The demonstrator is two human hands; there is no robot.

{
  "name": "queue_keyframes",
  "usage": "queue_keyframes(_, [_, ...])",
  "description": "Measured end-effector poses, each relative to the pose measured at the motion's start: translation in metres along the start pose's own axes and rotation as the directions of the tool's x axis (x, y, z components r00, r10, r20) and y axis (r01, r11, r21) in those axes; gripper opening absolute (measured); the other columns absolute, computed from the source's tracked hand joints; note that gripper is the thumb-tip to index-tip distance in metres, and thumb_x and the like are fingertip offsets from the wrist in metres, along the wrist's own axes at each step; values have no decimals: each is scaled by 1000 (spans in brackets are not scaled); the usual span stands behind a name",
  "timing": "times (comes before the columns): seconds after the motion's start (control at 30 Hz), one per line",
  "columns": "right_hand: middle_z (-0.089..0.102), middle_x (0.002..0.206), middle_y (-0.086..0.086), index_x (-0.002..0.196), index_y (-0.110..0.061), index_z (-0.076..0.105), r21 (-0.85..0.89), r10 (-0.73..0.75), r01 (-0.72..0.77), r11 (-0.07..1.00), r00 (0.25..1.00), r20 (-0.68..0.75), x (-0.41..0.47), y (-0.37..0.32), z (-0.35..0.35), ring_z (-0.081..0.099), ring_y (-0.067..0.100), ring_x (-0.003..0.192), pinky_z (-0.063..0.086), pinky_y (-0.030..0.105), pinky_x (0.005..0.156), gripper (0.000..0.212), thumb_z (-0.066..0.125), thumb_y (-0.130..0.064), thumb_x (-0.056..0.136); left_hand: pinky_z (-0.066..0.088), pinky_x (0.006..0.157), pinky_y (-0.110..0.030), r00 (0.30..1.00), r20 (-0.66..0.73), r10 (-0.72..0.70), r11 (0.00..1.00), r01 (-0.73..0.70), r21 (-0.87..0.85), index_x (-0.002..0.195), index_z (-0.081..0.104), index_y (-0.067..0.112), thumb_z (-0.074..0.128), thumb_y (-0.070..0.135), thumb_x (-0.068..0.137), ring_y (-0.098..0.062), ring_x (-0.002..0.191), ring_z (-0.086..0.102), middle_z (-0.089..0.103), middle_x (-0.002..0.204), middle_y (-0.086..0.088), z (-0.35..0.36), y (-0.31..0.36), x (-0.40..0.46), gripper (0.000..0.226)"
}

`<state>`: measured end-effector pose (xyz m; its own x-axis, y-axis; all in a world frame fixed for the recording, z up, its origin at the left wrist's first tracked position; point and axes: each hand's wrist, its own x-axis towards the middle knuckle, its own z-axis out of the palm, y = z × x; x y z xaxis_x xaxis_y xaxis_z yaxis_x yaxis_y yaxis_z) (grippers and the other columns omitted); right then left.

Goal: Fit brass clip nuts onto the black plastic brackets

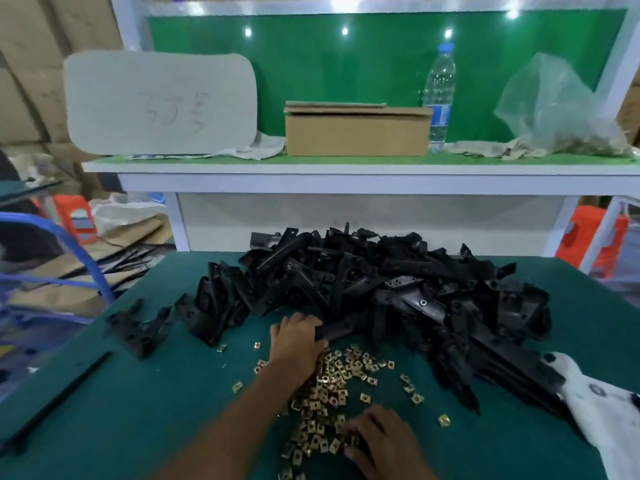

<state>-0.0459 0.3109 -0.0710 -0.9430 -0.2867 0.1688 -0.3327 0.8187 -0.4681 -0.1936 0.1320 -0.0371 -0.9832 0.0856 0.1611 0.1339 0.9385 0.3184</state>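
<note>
While the left hand point(296, 336) reaches to the centre of the frame and curls its fingers round the near end of one black bracket point(341, 330) at the foot of the heap, the right hand point(379, 434) lies low at the bottom centre with its fingers bent down onto the brass clip nuts point(332, 386); whether it has one pinched cannot be told, since the fingertips are hidden among them. The step in hand looks like picking up one bracket and one nut together. To do it well, the bracket should probably be drawn straight toward the body rather than lifted, because others in the pile of brackets point(398, 289) lean across it and could slide down onto the nuts. The right hand would do best to separate a single nut before lifting, as they lie overlapping. Open green mat point(194, 393) shows to the lower left, between the nuts and a thin black strip point(59, 403) near the table's left edge, and that seems the best room for fitting. A few brackets point(138, 329) lie apart at middle left, close to that edge. At lower right a white bag point(602, 407) crowds the corner, touching the pile, so there is little room there. The shelf above holds a cardboard box point(356, 131) and a water bottle point(440, 95), well clear of the hands.
</note>
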Motion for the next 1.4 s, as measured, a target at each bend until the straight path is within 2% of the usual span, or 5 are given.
queue_keyframes(0.27, [59, 89, -19, 85, -45, 64, -124, -123, 113, 986, 989, -78, -6, -15, -9, 63, -6, 70, 47, 8, 61, 41, 95, -48, 57, 40, 54, -14, 979, -63, -193, 765, 110, -635, 94, 57, 18, 67, 20, 97, -6, 62, 56, 62, 80, 1, -53, -13, -56, 11])
queue_keyframes(0.43, [37, 122, -15, 107, -41, 45, 29, -30, 31, 999, 999, -43, -5, -16, -10, 52, 3, 107, 36, 15, 93, 7, 50, -37, 104, 61, 69, -41, 905, 424, 39, -276, 418, -866, 126, 63, 5, 75, -14, 76, -35, 87, 72, 67, 99, -22, -68, -26, -119, 55])
queue_keyframes(0.73, [65, 91, -24, 97, -47, 64, 478, 288, -213, 853, 953, -90, -5, -20, -29, 59, -12, 88, 41, 4, 73, 29, 63, -18, 98, 58, 82, -38, 964, 260, 52, 20, 259, -966, 126, 60, 22, 82, 36, 81, -16, 103, 70, 72, 118, -3, -53, -29, -148, 51])
queue_keyframes(0.97, [59, 86, 8, 107, -4, 62, 833, 278, -214, -510, 875, 396, -5, -21, -50, 51, 12, 57, 44, 22, 43, 20, 60, -9, 88, 53, 98, -56, 989, 126, 82, -85, 133, -988, 125, 43, 65, 101, 33, 53, -25, 129, 58, 63, 138, 1, -28, -23, -153, 98])
queue_keyframes(1.4, [60, 79, 4, 103, -5, 74, 865, 299, -230, -447, 873, 386, -5, -19, -50, 53, 9, 54, 44, 19, 40, 21, 62, -13, 87, 59, 77, -38, 954, 184, 237, -70, 206, -976, 119, 59, 26, 81, 21, 84, -33, 102, 71, 70, 119, -18, -33, -14, -164, 42])
